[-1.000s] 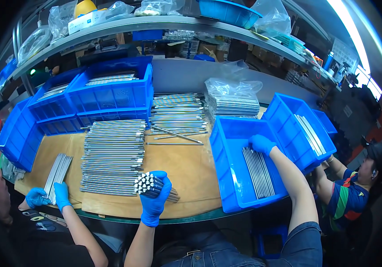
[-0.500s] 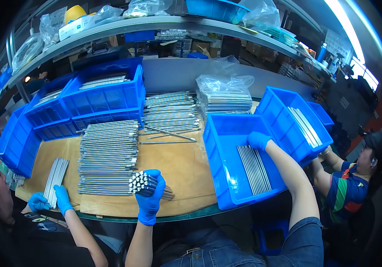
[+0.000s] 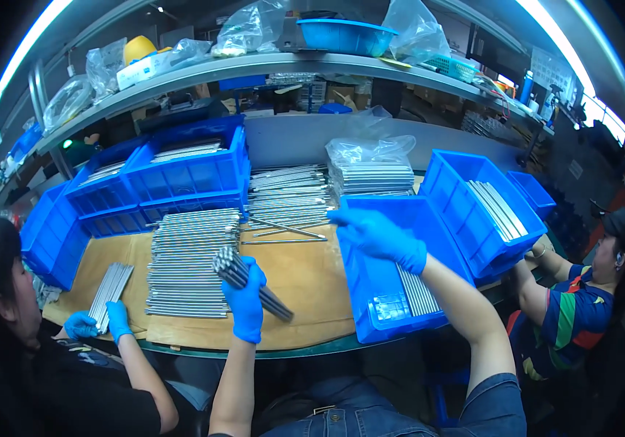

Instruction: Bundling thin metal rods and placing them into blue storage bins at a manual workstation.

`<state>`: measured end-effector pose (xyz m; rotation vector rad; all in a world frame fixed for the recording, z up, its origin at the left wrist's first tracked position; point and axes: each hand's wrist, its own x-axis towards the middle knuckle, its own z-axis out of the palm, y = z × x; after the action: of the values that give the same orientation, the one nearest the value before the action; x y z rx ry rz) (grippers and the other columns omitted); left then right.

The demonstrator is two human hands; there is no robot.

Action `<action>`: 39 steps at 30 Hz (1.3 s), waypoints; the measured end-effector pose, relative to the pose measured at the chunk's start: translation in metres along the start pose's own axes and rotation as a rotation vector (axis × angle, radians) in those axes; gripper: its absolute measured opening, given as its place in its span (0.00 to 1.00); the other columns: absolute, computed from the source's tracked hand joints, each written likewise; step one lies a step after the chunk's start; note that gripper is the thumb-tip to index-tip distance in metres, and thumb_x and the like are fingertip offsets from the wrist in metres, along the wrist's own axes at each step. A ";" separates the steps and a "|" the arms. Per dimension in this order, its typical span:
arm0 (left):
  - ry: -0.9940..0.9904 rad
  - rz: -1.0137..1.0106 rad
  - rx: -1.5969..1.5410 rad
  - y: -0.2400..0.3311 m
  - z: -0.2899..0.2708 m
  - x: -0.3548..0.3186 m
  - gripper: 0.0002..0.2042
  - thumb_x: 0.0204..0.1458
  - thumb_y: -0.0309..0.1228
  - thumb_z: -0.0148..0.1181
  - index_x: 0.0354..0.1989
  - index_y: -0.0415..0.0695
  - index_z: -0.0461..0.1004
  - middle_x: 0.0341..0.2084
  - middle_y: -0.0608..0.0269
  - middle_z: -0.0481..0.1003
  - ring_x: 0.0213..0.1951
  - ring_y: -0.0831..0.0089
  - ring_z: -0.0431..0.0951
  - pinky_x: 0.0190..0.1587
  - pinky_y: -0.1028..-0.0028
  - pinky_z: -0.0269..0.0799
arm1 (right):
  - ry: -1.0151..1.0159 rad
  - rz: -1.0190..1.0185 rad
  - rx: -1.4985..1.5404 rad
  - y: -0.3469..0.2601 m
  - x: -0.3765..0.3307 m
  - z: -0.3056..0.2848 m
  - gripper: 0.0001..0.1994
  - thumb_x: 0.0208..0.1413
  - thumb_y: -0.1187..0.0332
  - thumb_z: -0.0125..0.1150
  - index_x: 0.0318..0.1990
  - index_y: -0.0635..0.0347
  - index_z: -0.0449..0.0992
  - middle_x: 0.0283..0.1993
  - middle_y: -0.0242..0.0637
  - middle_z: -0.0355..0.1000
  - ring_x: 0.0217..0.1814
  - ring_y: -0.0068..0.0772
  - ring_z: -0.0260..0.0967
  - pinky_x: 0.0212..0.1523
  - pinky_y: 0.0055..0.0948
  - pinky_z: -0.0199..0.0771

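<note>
My left hand (image 3: 245, 302), in a blue glove, is closed round a bundle of thin metal rods (image 3: 230, 266). The bundle is tilted above the front of the table, its upper ends beside a wide stack of similar rods (image 3: 189, 273). My right hand (image 3: 382, 237), also gloved in blue, hovers over the left part of a blue bin (image 3: 363, 291). Its fingers stretch out toward the left, and I see nothing held in them. Inside that bin, a row of metal rods (image 3: 416, 293) lies partly hidden under my right forearm.
Another blue bin (image 3: 447, 178) with rods stands at the right, near a co-worker (image 3: 575, 291). Stacked blue bins (image 3: 189, 175) stand at the back left. A co-worker's gloved hands (image 3: 97, 320) hold rods at the left. A loaded shelf (image 3: 269, 65) spans above the table (image 3: 305, 291).
My right hand has lifted from the rods in the bin and moved left toward its far left rim. The bundle in my left hand has tilted and risen slightly.
</note>
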<state>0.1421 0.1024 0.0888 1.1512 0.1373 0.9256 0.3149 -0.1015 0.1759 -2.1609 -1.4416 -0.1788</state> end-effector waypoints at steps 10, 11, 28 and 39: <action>-0.214 -0.117 -0.627 0.108 0.095 0.007 0.05 0.52 0.27 0.52 0.30 0.42 0.63 0.20 0.69 0.59 0.27 0.80 0.64 0.34 0.77 0.63 | -0.304 0.098 0.264 -0.142 -0.003 -0.028 0.29 0.48 0.57 0.61 0.53 0.66 0.62 0.44 0.53 0.70 0.41 0.51 0.72 0.41 0.40 0.72; -0.209 -0.049 -0.574 0.109 0.106 0.006 0.05 0.51 0.26 0.53 0.33 0.41 0.64 0.22 0.66 0.64 0.28 0.79 0.66 0.33 0.78 0.65 | -0.308 0.101 0.260 -0.138 -0.005 -0.028 0.29 0.48 0.57 0.61 0.53 0.66 0.62 0.44 0.53 0.70 0.41 0.51 0.72 0.41 0.40 0.72; -0.885 0.499 0.424 -0.016 0.100 -0.120 0.21 0.50 0.34 0.59 0.53 0.45 0.67 0.48 0.57 0.67 0.53 0.59 0.66 0.61 0.57 0.52 | -0.038 0.936 0.346 0.059 -0.107 0.025 0.13 0.44 0.67 0.59 0.34 0.68 0.75 0.24 0.44 0.73 0.28 0.32 0.73 0.28 0.28 0.72; -0.756 0.621 0.469 -0.042 0.091 -0.116 0.21 0.41 0.23 0.55 0.48 0.49 0.73 0.33 0.66 0.71 0.44 0.68 0.71 0.61 0.54 0.52 | -0.199 1.178 0.203 0.074 -0.129 0.057 0.23 0.40 0.59 0.59 0.31 0.80 0.72 0.29 0.55 0.73 0.31 0.42 0.74 0.29 0.33 0.73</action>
<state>0.1406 -0.0470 0.0542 1.9709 -0.6863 0.9466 0.3160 -0.2007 0.0511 -2.5026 -0.0726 0.5848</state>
